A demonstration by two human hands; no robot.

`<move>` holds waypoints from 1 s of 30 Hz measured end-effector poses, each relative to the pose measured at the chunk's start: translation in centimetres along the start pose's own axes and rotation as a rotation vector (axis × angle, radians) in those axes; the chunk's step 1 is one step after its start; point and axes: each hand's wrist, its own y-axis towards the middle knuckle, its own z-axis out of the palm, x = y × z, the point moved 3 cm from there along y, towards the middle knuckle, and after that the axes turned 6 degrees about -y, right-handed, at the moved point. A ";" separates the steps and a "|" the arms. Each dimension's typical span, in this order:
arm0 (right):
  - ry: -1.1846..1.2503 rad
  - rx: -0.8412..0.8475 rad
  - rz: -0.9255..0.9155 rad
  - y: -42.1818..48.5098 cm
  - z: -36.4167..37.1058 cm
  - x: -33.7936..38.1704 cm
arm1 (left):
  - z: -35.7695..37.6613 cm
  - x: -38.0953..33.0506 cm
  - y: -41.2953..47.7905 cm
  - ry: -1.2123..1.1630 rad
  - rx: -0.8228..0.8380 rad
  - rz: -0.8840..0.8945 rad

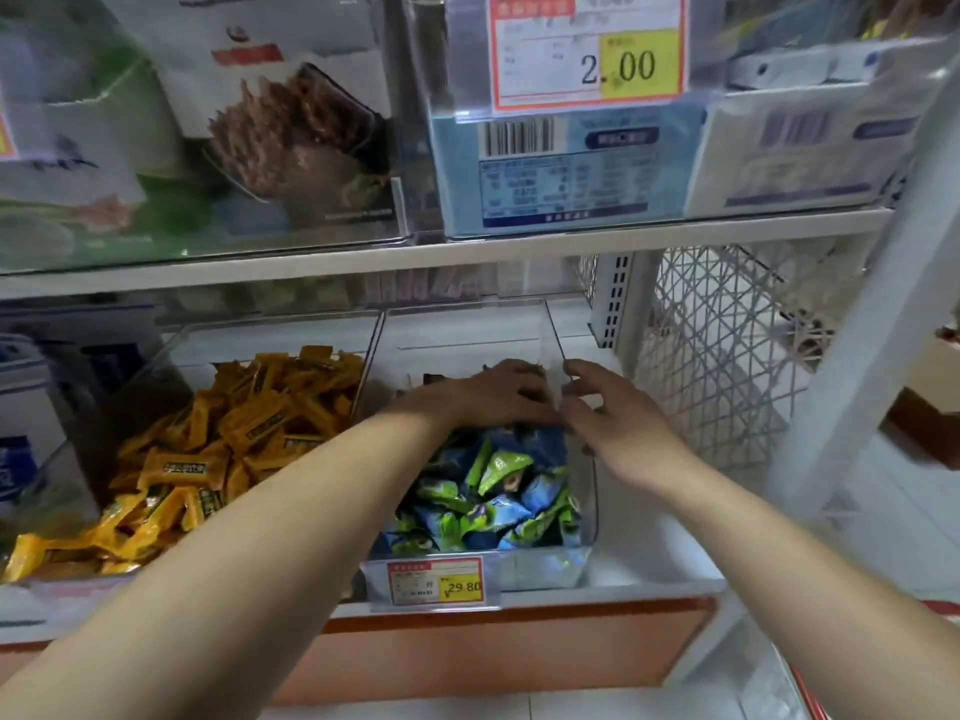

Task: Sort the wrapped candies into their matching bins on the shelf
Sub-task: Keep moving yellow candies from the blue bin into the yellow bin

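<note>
- Head view: your left grip [498,392] was down in the right bin [550,569], fingers curled over the back of the blue-green candies [498,491]. Can't tell whether it held one.
- Your right grip [618,428] sat at that bin's clear right wall, fingers loosely spread, nothing visible in them.
- Progress, my read: mostly sorted. Yellow candies [234,444] filled the left bin [156,376], no strays visible in either pile. The dark wrappers [434,379] beside your left grip may be what's left.
- Materials: bins clear rigid plastic, straight-walled. Yellow pieces flat, rectangular, glossy. Blue-green ones puffy, crinkled pillows.
</note>
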 end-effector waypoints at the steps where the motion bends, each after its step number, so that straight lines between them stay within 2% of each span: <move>1: -0.007 0.012 -0.004 0.0 0.0 -0.1 | -0.1 0.5 0.1 0.043 0.010 -0.013; 5: 0.014 0.043 -0.005 0.0 -0.1 -0.2 | -2.6 1.7 -1.2 0.196 0.019 0.025; 11: 0.068 0.061 0.003 -0.2 0.1 -0.4 | -7.0 3.5 -4.5 0.483 -0.034 -0.133; 13: 0.067 0.064 0.008 -0.2 0.3 -0.3 | -7.5 2.4 -4.2 0.548 -0.101 -0.122; 16: 0.065 0.076 0.008 0.0 0.5 -0.1 | -7.5 0.1 -2.9 0.354 -0.300 -0.009; 18: 0.072 0.075 0.009 0.0 0.5 -0.1 | -6.1 -0.4 -1.5 0.278 -0.265 0.003; 24: 0.053 0.079 0.013 0.1 0.6 -0.5 | -2.9 3.4 0.7 0.243 -0.233 -0.270; 27: 0.044 0.080 0.010 0.2 0.6 -0.6 | -2.4 3.5 1.2 0.166 -0.155 -0.252; 30: 0.029 0.091 0.012 0.3 0.6 -0.6 | -2.2 3.2 0.9 0.125 -0.198 -0.221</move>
